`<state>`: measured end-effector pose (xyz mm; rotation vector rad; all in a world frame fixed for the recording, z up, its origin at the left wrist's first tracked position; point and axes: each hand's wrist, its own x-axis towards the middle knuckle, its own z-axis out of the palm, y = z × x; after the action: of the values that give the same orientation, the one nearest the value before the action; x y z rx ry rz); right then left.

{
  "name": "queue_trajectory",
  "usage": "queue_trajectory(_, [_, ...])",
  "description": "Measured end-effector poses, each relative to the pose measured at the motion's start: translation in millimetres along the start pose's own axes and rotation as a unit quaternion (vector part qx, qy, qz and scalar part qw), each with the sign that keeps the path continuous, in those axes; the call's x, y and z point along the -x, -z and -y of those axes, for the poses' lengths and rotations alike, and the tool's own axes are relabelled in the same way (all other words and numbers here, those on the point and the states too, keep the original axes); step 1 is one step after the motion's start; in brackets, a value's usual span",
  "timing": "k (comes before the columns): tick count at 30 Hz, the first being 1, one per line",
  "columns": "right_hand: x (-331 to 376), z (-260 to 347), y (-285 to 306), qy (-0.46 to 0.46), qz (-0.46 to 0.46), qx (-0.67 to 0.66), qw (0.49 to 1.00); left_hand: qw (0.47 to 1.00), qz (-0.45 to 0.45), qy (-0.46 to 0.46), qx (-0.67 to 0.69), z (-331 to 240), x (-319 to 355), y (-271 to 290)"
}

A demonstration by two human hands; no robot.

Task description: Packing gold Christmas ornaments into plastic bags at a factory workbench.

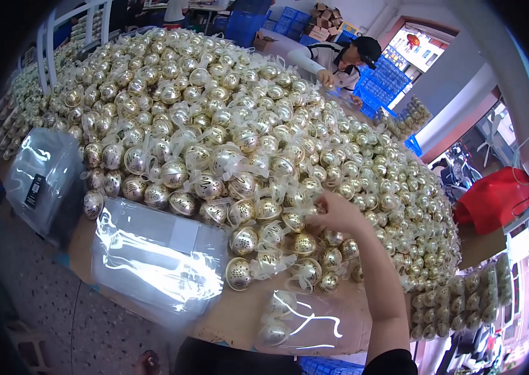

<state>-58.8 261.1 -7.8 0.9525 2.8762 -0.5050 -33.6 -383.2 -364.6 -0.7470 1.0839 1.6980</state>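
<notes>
My right hand point(334, 214) reaches over the front of a big heap of gold ball ornaments point(227, 159), which have pierced patterns and pale sheer ribbons. Its fingers are curled and pinched at a gold ball ornament point(294, 219) and its ribbon; the exact grip is partly hidden. Below the heap, near my body, lies a clear plastic tray or case point(321, 322) with a couple of gold balls at its left end. To its left is a shiny stack of clear plastic packaging point(152, 262). My left hand is out of view.
Another clear plastic bundle point(43, 178) sits at the table's left edge. Packed trays of balls point(461, 300) are stacked at the right, near a red bag point(495, 199). Across the heap, a person in a dark cap point(339, 62) works with their hands. Blue crates point(383, 84) stand behind.
</notes>
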Motion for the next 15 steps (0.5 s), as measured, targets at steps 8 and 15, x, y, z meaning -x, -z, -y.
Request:
queue_trajectory(8, [-30,-60,20,-0.061,-0.183,-0.405,0.894,0.996,-0.022,-0.082,-0.007,-7,-14,-6])
queue_trajectory(15, [-124,-112,69,-0.096,-0.257,-0.331,0.903,0.997,-0.002,-0.056,0.05,5,-14,6])
